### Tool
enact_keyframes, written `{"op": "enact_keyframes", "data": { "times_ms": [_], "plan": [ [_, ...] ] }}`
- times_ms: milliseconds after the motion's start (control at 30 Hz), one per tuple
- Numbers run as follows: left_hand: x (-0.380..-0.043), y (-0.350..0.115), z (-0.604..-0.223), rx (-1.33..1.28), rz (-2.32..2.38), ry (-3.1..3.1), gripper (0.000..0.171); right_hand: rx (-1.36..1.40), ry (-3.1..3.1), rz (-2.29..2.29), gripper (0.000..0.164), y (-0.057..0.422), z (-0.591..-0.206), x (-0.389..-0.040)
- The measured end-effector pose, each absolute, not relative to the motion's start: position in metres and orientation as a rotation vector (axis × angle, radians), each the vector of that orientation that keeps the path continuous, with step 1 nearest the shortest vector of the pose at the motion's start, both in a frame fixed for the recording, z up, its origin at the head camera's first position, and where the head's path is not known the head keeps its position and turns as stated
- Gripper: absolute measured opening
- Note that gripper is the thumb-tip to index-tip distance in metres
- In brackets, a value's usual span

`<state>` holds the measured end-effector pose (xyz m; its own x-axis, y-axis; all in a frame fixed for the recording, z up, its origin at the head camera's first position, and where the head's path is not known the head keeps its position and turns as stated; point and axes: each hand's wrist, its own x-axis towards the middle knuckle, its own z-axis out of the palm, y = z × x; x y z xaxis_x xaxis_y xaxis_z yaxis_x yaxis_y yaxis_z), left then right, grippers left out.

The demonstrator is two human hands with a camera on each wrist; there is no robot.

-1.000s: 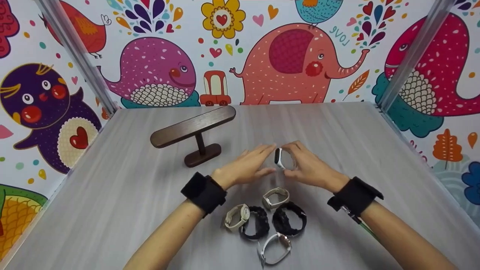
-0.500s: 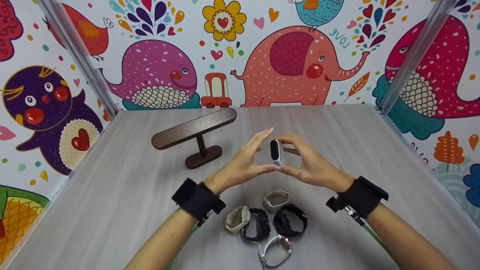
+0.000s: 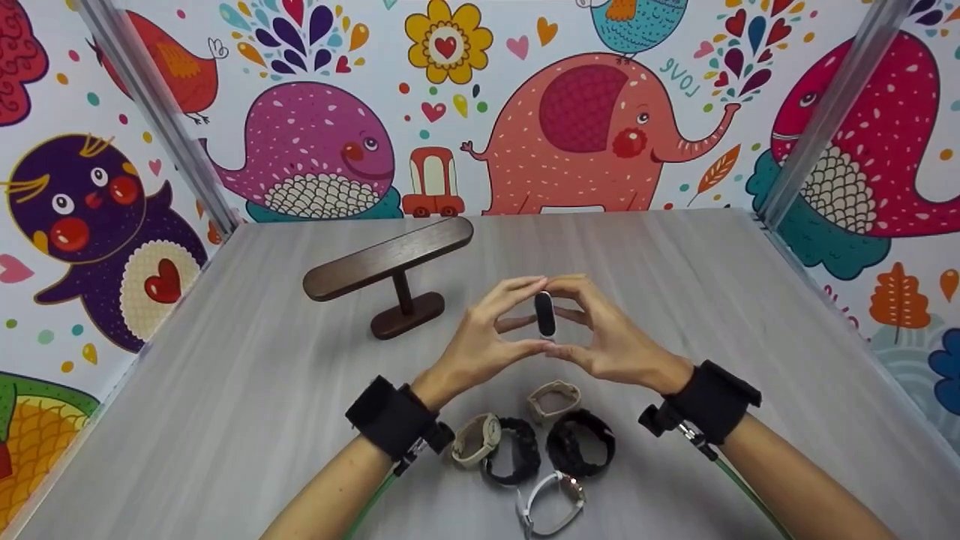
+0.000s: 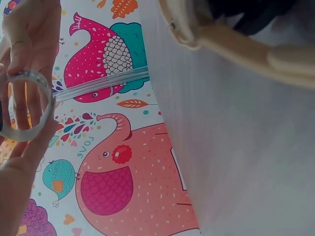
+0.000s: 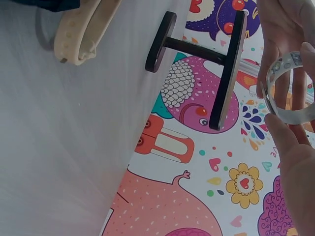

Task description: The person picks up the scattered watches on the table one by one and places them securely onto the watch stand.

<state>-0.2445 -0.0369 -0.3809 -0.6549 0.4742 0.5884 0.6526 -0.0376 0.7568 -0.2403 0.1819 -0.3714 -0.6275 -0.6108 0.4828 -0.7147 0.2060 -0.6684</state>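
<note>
A fitness band (image 3: 545,313) with a black face and white strap is held up between both hands, its face turned toward the head camera. My left hand (image 3: 476,341) curls round it from the left, with fingertips at its top and thumb at its bottom. From the other side my right hand (image 3: 626,341) pinches it the same way. The strap (image 5: 295,115) forms a closed-looking loop in the right wrist view, pale with small printed marks. In the left wrist view the white loop (image 4: 48,105) shows between the fingers.
A dark wooden T-shaped stand (image 3: 390,259) rises at the back left. Nearer lie a beige watch (image 3: 472,442), another beige strap (image 3: 553,397), black watches (image 3: 517,454) (image 3: 581,442) and a white-strapped watch (image 3: 555,502). Cartoon-printed walls (image 3: 450,112) enclose the table (image 3: 697,300).
The left hand has come in from apart and its fingertips now meet the band. The band has moved slightly left and its face has turned toward the head camera.
</note>
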Motion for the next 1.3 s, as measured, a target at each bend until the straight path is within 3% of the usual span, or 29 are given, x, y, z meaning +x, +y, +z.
{"op": "enact_keyframes", "data": {
  "times_ms": [267, 533, 1067, 1300],
  "plan": [
    [-0.243, -0.040, -0.380, -1.211, -1.761, -2.033, 0.066, 1.310, -2.305, 1.380, 0.070, 0.176, -0.369, -0.241],
    [-0.248, -0.063, -0.381, -1.107, -1.694, -2.033, 0.065, 1.356, -2.358, 1.347, 0.083, 0.163, -0.368, -0.256],
    [-0.238, -0.181, -0.385, -0.553, -1.295, -2.201, 0.068, 1.114, -2.641, 1.038, 0.086, 0.142, -0.369, -0.313],
    [-0.237, -0.231, -0.380, -0.325, -1.101, -2.188, 0.071, 1.017, -2.677, 0.917, 0.075, 0.128, -0.358, -0.335]
  ]
}}
